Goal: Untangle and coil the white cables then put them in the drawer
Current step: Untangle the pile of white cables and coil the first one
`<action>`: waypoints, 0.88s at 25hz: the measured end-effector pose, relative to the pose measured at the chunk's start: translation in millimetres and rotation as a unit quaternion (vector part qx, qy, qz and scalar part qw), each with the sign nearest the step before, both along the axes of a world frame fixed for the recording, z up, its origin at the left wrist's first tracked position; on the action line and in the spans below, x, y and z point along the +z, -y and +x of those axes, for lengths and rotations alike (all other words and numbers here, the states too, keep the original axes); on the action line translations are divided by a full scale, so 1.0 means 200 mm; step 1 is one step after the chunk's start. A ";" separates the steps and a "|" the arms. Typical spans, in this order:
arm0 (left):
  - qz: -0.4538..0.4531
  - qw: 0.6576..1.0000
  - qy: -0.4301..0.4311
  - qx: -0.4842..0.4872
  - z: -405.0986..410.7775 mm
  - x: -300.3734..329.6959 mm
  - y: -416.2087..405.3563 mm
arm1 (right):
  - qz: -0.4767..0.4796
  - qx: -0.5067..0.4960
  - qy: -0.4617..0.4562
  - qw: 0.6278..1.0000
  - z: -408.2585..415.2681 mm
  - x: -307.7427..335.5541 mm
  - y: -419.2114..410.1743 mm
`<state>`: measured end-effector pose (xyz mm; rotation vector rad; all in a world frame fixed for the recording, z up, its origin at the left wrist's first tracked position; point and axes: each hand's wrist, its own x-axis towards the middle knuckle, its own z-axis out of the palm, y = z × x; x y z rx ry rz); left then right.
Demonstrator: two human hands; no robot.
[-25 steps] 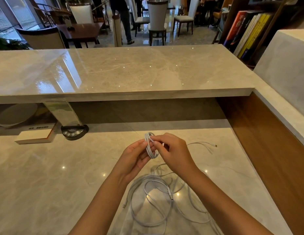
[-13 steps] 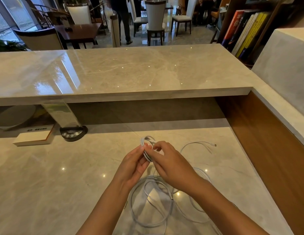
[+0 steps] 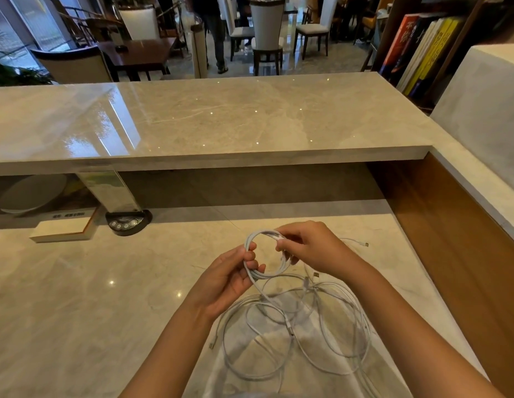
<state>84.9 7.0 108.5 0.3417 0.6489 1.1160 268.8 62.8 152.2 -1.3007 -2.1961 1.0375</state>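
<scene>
Between the left hand (image 3: 230, 278) and right hand (image 3: 310, 245), a small round coil of thin white cable (image 3: 264, 254) is being pinched above the marble desk (image 3: 77, 311), its loose tangled white cables (image 3: 293, 334) trailing just below, toward the person.

Polished marble counter (image 3: 209, 119) across the middle of the frame, dotted with reflected ceiling lights and a bright window glare at left. Lower marble desk (image 3: 63, 297) beneath it, in the bottom half. Wood panel (image 3: 462, 239) along the right side. Shelf of upright books (image 3: 422, 50) at upper right. Beyond the counter, at top: dark wooden table (image 3: 141, 53), white-backed chairs (image 3: 267, 27) on glossy floor. Window (image 3: 11, 33) and green plant (image 3: 14, 76) at upper left.
</scene>
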 end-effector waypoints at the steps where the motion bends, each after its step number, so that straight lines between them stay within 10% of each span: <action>1: -0.003 1.000 -0.012 -0.010 -0.01 0.00 0.00 | 0.005 0.035 0.033 0.999 0.02 0.02 -0.01; 6: -0.008 0.997 -0.026 -0.066 -0.02 0.01 -0.01 | -0.128 0.101 -0.012 0.987 0.12 0.11 -0.10; 14: 0.004 0.992 -0.030 0.125 0.07 0.00 -0.03 | -0.019 -0.237 -0.139 0.961 -0.06 -0.08 0.08; 22: -0.019 0.981 0.015 0.194 0.07 0.00 -0.06 | 0.120 -0.068 -0.016 0.990 -0.24 -0.24 0.36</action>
